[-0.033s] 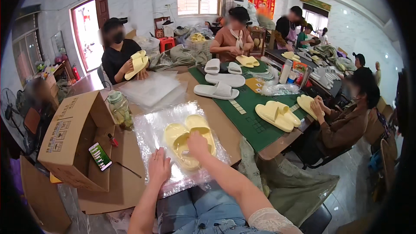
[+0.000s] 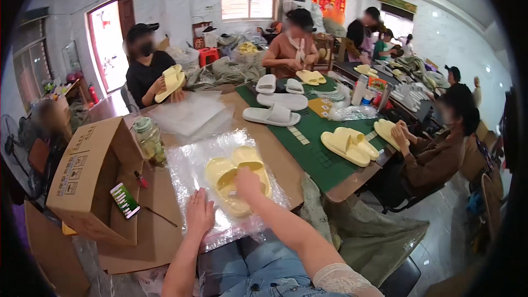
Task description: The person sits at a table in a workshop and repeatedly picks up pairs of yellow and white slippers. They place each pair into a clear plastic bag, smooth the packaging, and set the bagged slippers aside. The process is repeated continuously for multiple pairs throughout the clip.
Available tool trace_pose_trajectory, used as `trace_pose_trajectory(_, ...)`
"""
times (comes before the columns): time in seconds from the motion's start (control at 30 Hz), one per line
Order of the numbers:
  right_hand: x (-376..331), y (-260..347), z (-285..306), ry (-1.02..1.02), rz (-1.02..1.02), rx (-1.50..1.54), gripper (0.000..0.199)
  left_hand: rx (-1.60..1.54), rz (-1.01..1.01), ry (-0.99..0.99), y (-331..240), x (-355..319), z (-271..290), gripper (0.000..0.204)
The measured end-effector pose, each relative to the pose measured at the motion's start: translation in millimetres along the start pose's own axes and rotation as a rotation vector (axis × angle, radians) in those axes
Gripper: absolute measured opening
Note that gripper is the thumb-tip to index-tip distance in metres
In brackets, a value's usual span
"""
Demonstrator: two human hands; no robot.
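A pair of pale yellow slippers (image 2: 220, 169) lies on a clear plastic bag (image 2: 184, 157) at the table edge in front of me. Whether the slippers are inside the bag or only on top is hard to tell. My left hand (image 2: 199, 213) rests flat on the bag's near left part, fingers stretched out. My right hand (image 2: 249, 184) is closed over the middle of the pair, its fingers curled down onto the slippers and the fingertips hidden. A small pale label (image 2: 231, 193) shows on one slipper beside that hand.
Left of the bag are an open cardboard box (image 2: 82, 173), a phone (image 2: 125, 201) and a glass jar (image 2: 148, 140). Clear bags (image 2: 190, 114) are stacked behind. Grey slippers (image 2: 272, 114) and yellow slippers (image 2: 349, 146) stand on a green mat (image 2: 308, 154). Co-workers sit around.
The whole view has shifted very slightly. Both hands and the slippers keep their places.
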State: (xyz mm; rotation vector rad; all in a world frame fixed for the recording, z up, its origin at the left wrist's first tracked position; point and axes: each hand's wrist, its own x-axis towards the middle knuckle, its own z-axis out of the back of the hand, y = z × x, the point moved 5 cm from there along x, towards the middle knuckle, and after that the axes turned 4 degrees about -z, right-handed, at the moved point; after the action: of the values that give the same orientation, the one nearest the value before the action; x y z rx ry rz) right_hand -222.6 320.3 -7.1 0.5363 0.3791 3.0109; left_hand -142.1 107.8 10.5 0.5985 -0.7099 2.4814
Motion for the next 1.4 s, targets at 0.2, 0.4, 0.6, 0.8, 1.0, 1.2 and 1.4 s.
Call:
trace_pose_trajectory(0.2,11,9,18,-0.014,-0.15,0.2,0.023,0.03,-0.007,-0.009,9,-7,5,0.054)
trace_pose_trajectory(0.4,-11,-6,43,0.033,-0.119,0.279,0.025,-0.009,0.006,-0.042,10,-6,4,0.053)
trace_pose_trajectory(0.6,-85,-55,84,0.097,-0.005,0.438,0.027,-0.044,0.067,-0.002,19,-11,0,0.053)
trace_pose_trajectory(0.8,-205,-170,163,0.273,-0.308,0.824,0.022,-0.075,0.116,0.003,1,-3,8,0.055)
trace_pose_trajectory(1.0,-287,-287,261,0.503,-0.716,0.578,0.025,-0.008,0.079,0.004,11,-10,7,0.055)
trace_pose_trajectory(1.2,-343,-415,217,0.446,-0.734,0.099,0.03,0.0,0.02,-0.019,11,-3,-2,0.054)
trace_pose_trajectory(1.4,-186,-387,215,-0.181,-0.491,0.057,0.038,0.04,0.062,0.007,14,-7,5,0.056)
